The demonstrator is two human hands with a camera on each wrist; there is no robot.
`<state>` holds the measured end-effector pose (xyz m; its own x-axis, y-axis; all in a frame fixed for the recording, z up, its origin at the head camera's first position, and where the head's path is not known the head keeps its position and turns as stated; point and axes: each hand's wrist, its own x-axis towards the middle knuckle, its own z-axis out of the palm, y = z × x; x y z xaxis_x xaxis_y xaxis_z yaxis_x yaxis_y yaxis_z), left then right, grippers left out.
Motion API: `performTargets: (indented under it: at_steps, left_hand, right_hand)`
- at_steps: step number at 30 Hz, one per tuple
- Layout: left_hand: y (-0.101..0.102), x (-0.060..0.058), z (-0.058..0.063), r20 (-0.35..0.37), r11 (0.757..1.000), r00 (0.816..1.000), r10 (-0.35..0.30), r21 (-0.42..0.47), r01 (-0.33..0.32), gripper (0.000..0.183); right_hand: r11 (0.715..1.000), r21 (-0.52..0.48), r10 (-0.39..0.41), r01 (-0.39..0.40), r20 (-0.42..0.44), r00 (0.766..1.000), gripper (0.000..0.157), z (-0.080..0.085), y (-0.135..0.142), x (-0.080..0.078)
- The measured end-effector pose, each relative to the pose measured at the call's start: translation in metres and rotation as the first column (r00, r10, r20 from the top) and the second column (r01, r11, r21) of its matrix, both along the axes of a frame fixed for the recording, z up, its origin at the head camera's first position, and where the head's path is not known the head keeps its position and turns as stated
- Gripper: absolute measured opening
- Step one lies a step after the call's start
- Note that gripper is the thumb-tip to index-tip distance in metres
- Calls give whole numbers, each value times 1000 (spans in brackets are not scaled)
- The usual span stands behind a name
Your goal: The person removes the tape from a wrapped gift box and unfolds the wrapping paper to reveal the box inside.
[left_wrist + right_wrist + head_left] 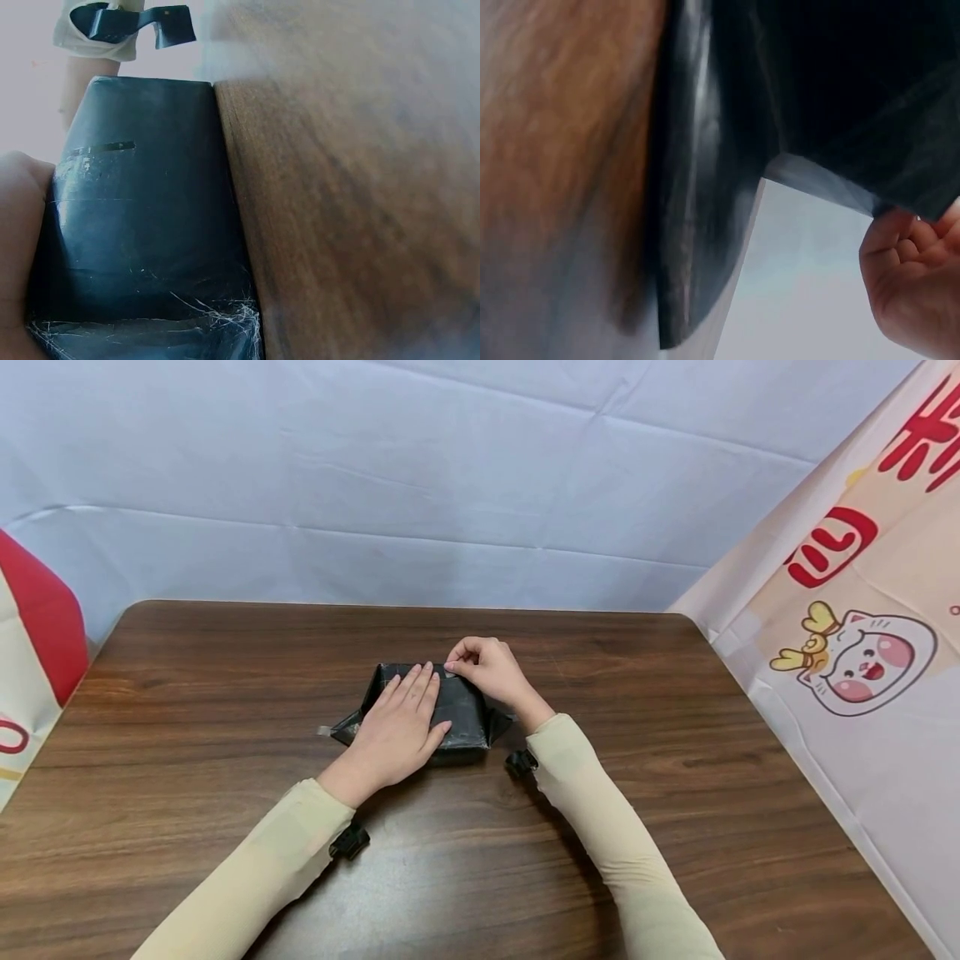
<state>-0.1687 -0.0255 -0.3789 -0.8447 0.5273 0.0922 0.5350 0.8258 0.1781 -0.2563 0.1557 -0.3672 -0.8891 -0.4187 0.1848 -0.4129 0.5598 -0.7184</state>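
A box-shaped package in shiny black wrapping (463,714) lies on the table, its folded ends sticking out as pointed flaps at left and right. My left hand (397,731) rests flat on its top, fingers stretched toward the far edge and thumb out to the right. At the far right edge of the top, my right hand (489,670) pinches a small pale piece of tape with thumb and curled index finger. In the right wrist view the right hand (915,281) is at the edge of the black wrap (877,135). Another strip of clear tape (324,731) sticks out from the left flap.
The brown wood-grain table (225,693) extends around the package on all sides. Small black wrist cameras (349,841) hang below both sleeves, the right one near the right flap (498,723). Behind the table hangs a white cloth (375,468); a printed banner (862,635) is at the right.
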Motion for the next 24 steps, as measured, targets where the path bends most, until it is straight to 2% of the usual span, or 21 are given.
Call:
performTargets:
  at_steps: [4, 8, 13, 17, 21, 24]
  left_hand:
    - [0, 0, 0, 8, 1000, 1000, 2, 4, -2, 65]
    - [0, 0, 1, 4, 1000, 1000, -1, 4, 1, 65]
    - [0, 0, 1, -11, 1000, 1000, -6, 2, 6, 65]
    - [0, 0, 1, -3, 1000, 1000, -3, -3, 3, 66]
    - [-1, 0, 1, -2, 1000, 1000, 2, 17, -2, 66]
    - [-1, 0, 2, 10, 999, 1000, 2, 39, -3, 66]
  right_hand:
    - [999, -27, -24, 25, 28, 999, 7, -1, -1, 0]
    - [993, -101, -52, 69, 155, 986, 8, 2, -2, -1]
    - [968, -202, -77, 148, 321, 944, 13, 9, -5, -3]
    - [944, -264, -73, 200, 422, 904, 10, 15, -4, -3]
    - [913, -343, -29, 222, 487, 873, 7, 19, 0, -1]
    - [893, -387, -8, 229, 496, 868, 13, 21, 5, 1]
